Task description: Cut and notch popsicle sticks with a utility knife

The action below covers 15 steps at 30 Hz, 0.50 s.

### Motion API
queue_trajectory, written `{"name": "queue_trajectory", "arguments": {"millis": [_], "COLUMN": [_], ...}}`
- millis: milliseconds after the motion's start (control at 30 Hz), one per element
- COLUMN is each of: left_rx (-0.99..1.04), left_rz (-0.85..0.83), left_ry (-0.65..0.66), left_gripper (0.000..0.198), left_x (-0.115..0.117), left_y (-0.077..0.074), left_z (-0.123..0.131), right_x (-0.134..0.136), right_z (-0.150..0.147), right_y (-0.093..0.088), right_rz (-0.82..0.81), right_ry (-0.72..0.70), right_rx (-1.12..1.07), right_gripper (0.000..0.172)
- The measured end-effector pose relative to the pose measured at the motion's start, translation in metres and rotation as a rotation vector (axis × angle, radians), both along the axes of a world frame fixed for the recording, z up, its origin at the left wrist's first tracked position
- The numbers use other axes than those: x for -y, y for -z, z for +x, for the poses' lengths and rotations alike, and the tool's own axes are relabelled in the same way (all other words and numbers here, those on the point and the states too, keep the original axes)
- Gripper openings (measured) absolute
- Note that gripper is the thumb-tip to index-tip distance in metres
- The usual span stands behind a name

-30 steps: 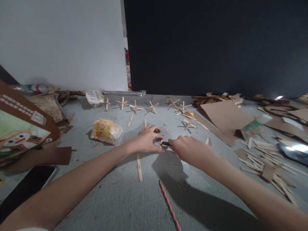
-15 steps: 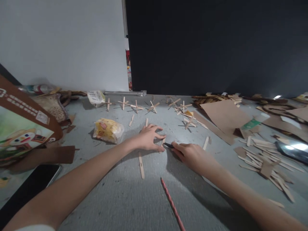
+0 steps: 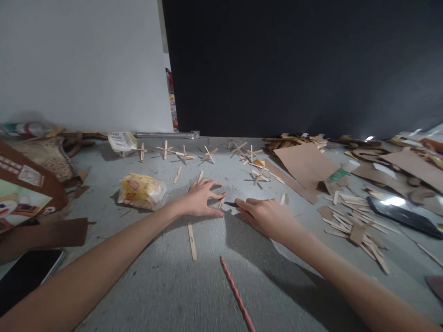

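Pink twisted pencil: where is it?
Head view, bottom centre: the pencil lies on the grey tabletop, right of the craft stick jutting from under the left hand.

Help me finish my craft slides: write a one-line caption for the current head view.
Left hand holding a wooden stick, right hand gripping a dark tool, with crossed sticks beyond.

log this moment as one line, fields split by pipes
left hand: at short stick | right hand: gripping dark slim tool | nearer camera: pink twisted rod on table
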<state>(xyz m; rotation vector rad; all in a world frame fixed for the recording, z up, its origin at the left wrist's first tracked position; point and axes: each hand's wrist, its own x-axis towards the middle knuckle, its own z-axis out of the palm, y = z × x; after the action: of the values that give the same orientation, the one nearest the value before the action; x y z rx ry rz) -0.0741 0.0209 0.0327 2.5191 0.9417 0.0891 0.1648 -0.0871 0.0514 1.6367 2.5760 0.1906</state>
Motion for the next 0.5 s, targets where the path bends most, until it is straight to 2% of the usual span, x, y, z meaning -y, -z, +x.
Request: {"name": "queue_trajectory", "arguments": {"millis": [233,500], "left_rx": [0.008,0.021], "left_rz": [-0.001,-0.017], "left_ry": [-0.010,-0.001], "left_gripper": [0.067,0.067], "left_x": [-0.001,0.000], "left_y": [0.004,0.003], "left_z": [0.001,0.000], "right_x": [-0.002,-0.002], "right_z": [-0.003,-0.004], "right_y": [0.012,0.013], "right_rz": [0.018,-0.003], "right_ry": [-0.013,0.001], "right_rx": [-0.012,-0.032], "right_gripper": [0.028,0.029]}}
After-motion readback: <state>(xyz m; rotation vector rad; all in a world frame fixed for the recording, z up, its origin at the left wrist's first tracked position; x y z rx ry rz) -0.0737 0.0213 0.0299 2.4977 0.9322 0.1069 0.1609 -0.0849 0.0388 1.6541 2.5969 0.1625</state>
